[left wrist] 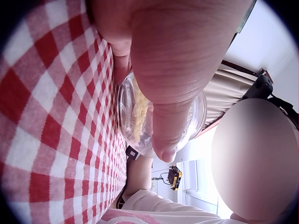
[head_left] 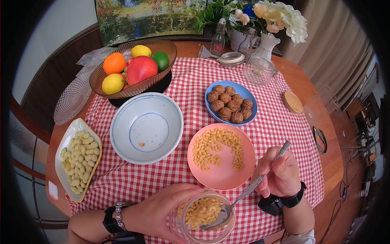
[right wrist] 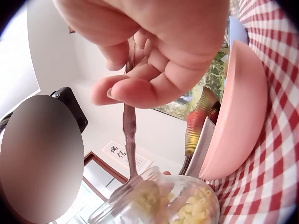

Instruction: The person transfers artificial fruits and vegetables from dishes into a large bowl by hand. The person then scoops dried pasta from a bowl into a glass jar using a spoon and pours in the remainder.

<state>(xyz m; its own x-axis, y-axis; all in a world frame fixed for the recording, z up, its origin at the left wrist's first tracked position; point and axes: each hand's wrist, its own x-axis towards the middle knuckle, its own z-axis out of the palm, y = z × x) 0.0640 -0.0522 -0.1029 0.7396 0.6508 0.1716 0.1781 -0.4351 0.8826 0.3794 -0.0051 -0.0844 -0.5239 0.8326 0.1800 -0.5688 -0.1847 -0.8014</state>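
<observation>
My left hand [head_left: 160, 209] grips a clear glass jar [left wrist: 125, 109] near the table's front edge, its thumb and fingers round the side. Elbow macaroni [head_left: 206, 208] lies inside the jar. My right hand [head_left: 282, 173] pinches the handle of a metal spoon [head_left: 252, 187], whose bowl dips into the jar's mouth beside the macaroni. In the right wrist view the spoon [right wrist: 130, 144] slants down into the glass. Just beyond the jar stands a pink plate [head_left: 225, 182], with macaroni [head_left: 232, 140] over its far part and sides and a bare patch towards the front.
A blue plate of walnuts [head_left: 230, 101] stands behind the pink one. To the left are a white bowl [head_left: 122, 130] with a small crumb, a dish of peanuts [head_left: 83, 156] and a fruit bowl [head_left: 166, 51]. Glass bottles [head_left: 218, 38], an open jar [head_left: 260, 69] and flowers stand at the back.
</observation>
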